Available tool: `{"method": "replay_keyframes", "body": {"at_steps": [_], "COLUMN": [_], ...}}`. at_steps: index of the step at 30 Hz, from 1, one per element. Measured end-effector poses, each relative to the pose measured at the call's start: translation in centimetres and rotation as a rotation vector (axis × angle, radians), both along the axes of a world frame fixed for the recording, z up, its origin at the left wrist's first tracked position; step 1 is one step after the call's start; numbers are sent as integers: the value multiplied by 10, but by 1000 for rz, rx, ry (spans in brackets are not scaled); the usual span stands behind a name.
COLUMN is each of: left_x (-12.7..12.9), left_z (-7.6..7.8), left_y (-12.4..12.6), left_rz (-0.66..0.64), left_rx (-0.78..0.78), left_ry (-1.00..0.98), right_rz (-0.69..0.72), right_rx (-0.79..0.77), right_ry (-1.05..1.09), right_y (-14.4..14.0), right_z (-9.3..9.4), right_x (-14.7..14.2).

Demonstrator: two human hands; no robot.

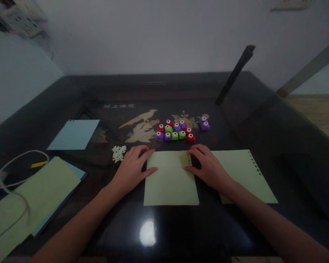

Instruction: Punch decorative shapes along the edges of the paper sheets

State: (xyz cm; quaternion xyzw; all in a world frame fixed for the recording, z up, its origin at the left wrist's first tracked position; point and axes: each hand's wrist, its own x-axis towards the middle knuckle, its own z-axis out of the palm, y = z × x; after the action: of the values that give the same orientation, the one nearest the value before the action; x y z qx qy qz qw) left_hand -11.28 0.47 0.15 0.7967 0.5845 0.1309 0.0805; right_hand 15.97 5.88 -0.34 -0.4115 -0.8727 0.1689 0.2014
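Pale green sheet (170,186) lies flat on the tabletop (178,233), squarely between the person's two hands. The left hand (135,162) meets its left edge, thumb and fingers spread apart; the right hand (205,164) touches its upper right edge, thumb and forefinger likewise apart. Whether either hand pinches the paper cannot be told. Glossy black surface runs along the sheet's near edge, while only a narrow gap parts its lower right corner from a second green sheet (244,179), its right edge pierced by small holes. Beyond the far edge stand rounded plastic punches (174,135): eleven bunched together (four red, three green, four purple), plus two purple ones (204,124) just to the right. Small paper cutouts (118,153), too tiny to count, lie beside the left hand. Farther left are one smooth blue sheet (75,135) and a paper stack (44,193), crossed by a white cable (23,199).
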Motion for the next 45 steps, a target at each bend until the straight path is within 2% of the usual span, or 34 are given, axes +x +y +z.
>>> {"method": "replay_keyframes", "body": {"at_steps": [5,10,13,16,19,22,26,29,32,35,45], "left_x": [-1,0,1,2,3,9,22,28,29,28,22], "left_z": [0,1,4,10,19,29,38,35,28,24,18], "left_y": [0,0,0,1,-1,-10,-23,-24,-19,-16,-14], "left_rz": [4,-6,6,127,260,222,116,141,219,243,277], "left_rx": [-7,20,18,-70,-273,-497,-727,-811,-837,-858,-840], "left_ry": [-3,-30,-115,-370,-786,-1045,-1016,-971,-951,-941,-957], "right_rz": [-38,-13,-26,-50,-64,-133,-223,-253,-218,-184,-206], "right_rx": [-31,-34,-108,-326,-646,-836,-911,-970,-1040,-1075,-1145], "right_ry": [57,62,79,151,344,494,558,548,514,511,528], "right_y": [-1,-1,-1,-1,-3,-9,-20,-26,-26,-25,-26], "right_z": [-1,1,6,16,33,50,56,46,33,26,34], "right_x": [-1,-1,-1,0,3,8,17,22,26,28,25]}}
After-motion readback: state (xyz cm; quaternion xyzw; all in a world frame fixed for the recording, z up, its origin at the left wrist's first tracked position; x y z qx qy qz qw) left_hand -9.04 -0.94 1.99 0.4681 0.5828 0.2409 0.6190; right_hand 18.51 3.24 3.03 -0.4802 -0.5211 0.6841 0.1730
